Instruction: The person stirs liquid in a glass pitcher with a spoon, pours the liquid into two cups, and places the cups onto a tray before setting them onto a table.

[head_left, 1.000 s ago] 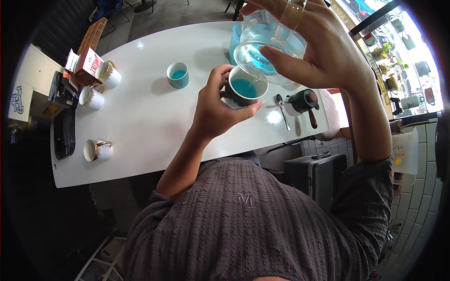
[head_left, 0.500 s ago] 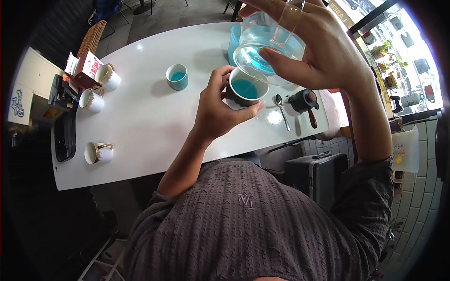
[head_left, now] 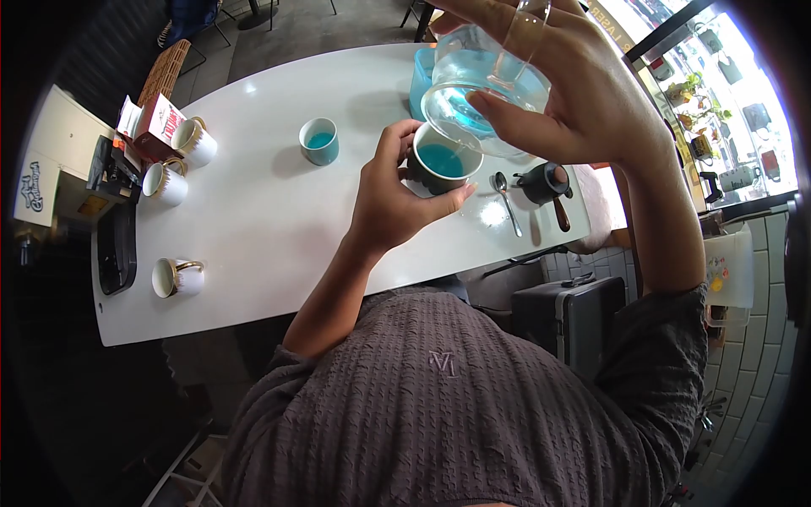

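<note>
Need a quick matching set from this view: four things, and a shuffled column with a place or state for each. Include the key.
1. Clear pitcher
2. Metal spoon
3. Black tray
4. Box

A. At the left end of the table
B. Tipped, in the right hand
C. Beside a white mug
D. Lying beside the dark pot

Pairs: 1-B, 2-D, 3-A, 4-C

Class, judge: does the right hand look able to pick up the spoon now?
Probably not: the right hand is holding the tilted clear pitcher, though the spoon lies uncovered on the table.
</note>
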`<state>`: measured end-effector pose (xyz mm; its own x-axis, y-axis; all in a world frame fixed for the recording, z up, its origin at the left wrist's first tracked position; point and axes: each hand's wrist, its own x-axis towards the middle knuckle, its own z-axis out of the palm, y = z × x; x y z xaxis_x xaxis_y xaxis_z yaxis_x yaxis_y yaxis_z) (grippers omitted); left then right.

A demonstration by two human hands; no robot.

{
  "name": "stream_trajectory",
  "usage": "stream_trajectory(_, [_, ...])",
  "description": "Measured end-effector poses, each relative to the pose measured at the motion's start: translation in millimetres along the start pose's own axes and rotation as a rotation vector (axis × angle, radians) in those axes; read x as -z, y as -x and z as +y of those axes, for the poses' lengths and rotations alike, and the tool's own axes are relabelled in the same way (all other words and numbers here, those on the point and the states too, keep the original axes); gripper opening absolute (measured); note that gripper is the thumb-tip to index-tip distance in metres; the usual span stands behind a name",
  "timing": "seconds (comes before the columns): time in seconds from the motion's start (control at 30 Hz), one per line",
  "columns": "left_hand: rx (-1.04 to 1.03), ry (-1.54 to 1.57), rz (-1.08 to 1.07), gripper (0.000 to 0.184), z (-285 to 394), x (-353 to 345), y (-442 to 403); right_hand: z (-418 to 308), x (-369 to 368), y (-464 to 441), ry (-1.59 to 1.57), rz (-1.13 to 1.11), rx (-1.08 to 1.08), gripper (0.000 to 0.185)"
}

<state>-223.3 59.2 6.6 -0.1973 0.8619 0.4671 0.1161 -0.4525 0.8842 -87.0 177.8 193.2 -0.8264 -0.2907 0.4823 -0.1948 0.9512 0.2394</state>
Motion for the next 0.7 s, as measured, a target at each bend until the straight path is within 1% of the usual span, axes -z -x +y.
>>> stream_trajectory(0.07, [0.007, -0.002, 0.000, 0.073, -1.2, 0.0, -0.2, -1.8, 2.3, -2.1, 0.007, 0.003, 0.005, 0.082])
stream_trajectory(0.17, [-0.005, -0.008, 0.011, 0.073, -1.5, 0.1, 0.8, -4.3, 6.8, -3.2, 0.029, -0.096, -0.076, 0.081])
stream_trajectory(0.27, [-0.007, -0.010, 0.006, 0.073, -1.8, 1.2, 0.9, -4.5, 4.2, -1.3, 0.079, -0.086, -0.047, 0.081])
stream_trajectory(0.37, [0.002, -0.002, 0.008, 0.073, -1.3, 1.5, 1.7, -8.4, 4.7, -1.7, -0.086, -0.102, -0.166, 0.080])
stream_trajectory(0.47, [0.011, 0.005, 0.010, 0.073, 0.4, 1.3, 2.8, -8.2, 7.0, -5.7, 0.054, -0.107, -0.076, 0.079])
stream_trajectory(0.57, [0.009, 0.002, 0.010, 0.073, 1.3, 1.7, 3.8, -5.9, 1.6, -5.1, -0.008, -0.019, -0.029, 0.079])
stream_trajectory(0.7, [-0.002, -0.004, 0.011, 0.073, 0.7, 2.0, 5.5, -9.8, 5.4, -7.4, -0.005, -0.037, -0.041, 0.080])
